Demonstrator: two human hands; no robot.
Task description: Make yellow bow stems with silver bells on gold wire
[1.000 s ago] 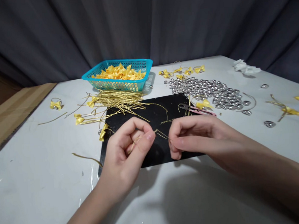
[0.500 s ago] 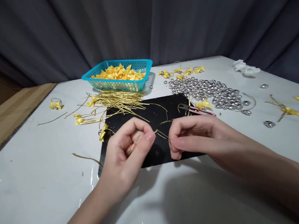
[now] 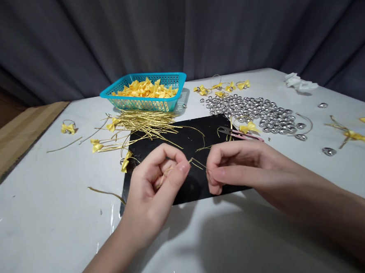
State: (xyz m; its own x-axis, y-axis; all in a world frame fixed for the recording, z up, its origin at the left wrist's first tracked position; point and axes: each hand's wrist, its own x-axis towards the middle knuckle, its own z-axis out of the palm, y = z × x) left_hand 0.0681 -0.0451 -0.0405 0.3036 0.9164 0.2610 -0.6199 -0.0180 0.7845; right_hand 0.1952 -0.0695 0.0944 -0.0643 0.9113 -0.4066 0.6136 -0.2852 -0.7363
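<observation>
Between my two hands, over the black mat [image 3: 192, 189], runs a thin gold wire [image 3: 199, 163] with a sharp bend and a short loose end. My left hand [image 3: 160, 183] pinches it between thumb and forefinger; a further curve of it shows inside the curled fingers. The other part of the wire goes into the closed fingertips of my right hand [image 3: 234, 166]. Scissors with pink handles [image 3: 242, 134] lie just beyond my right hand. A yellow bow [image 3: 126, 161] rests beside my left hand at the mat's edge.
A turquoise basket [image 3: 143, 98] of yellow bows stands at the back. Before it lies a heap of gold wires [image 3: 147, 121]. Silver heart-shaped beads [image 3: 251, 109] spread at the right, with several finished bows [image 3: 219, 87] behind. A crumpled tissue [image 3: 299, 82] and cardboard [image 3: 21, 136] flank them.
</observation>
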